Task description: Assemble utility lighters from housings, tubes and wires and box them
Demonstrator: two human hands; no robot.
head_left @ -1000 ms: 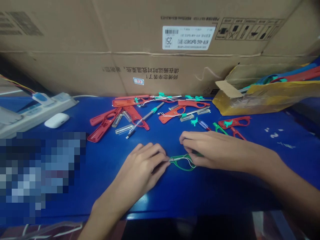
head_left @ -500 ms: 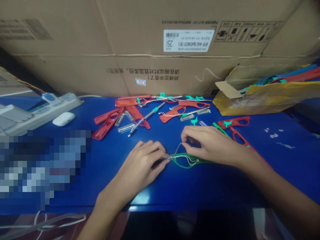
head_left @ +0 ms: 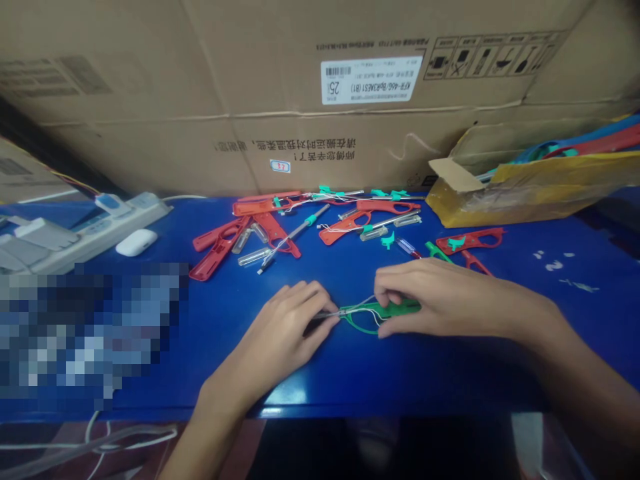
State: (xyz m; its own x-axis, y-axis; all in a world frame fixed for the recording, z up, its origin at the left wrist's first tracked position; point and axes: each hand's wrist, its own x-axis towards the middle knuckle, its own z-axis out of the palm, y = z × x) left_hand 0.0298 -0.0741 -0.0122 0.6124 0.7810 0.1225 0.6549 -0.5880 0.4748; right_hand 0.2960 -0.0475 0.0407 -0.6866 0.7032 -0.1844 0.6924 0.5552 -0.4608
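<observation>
A green plastic casing [head_left: 400,309] with a loop-shaped opening lies on the blue table, a white wire [head_left: 367,311] running along it. My left hand [head_left: 297,320] pinches the casing's narrow left end together with a thin metal rod. Over the casing's right part is my right hand [head_left: 420,298], its thumb and fingers curled around the white wire and the casing. A thin clear tube [head_left: 361,303] runs from the left end up to my right fingertips. The exact hold of the right fingertips is partly hidden.
Red casings [head_left: 343,227], metal rods, clear tanks and teal clips lie behind my hands. A yellow-taped box [head_left: 500,200] of parts stands at the back right. A power strip [head_left: 110,227] and white earbud case [head_left: 136,243] lie left. A large carton [head_left: 280,80] stands behind.
My right hand has moved lower and slightly right, its thumb now at the wire over the casing. The clear tube lies lower. My left hand has stayed nearly in place.
</observation>
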